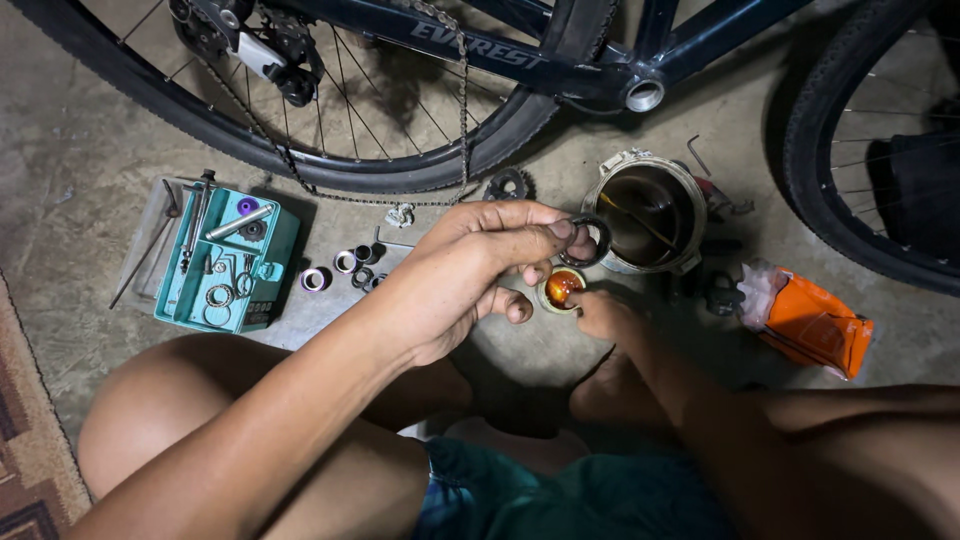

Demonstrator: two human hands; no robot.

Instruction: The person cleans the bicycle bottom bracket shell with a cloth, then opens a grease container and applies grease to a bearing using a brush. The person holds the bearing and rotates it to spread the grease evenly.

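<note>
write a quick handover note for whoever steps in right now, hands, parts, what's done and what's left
Left hand: pinching a dark bearing ring at the fingertips, raised above the floor.
Right hand: finger dipped into a small tub of reddish grease.
Parts: bottom bracket shell is open; chain hangs loose. Small rings and spacers lie on the floor beside a teal tool tray. A dark-liquid can and an orange bag sit to the right.
Done: parts out and laid apart.
Left: ring shows no grease yet; nothing refitted.
</note>
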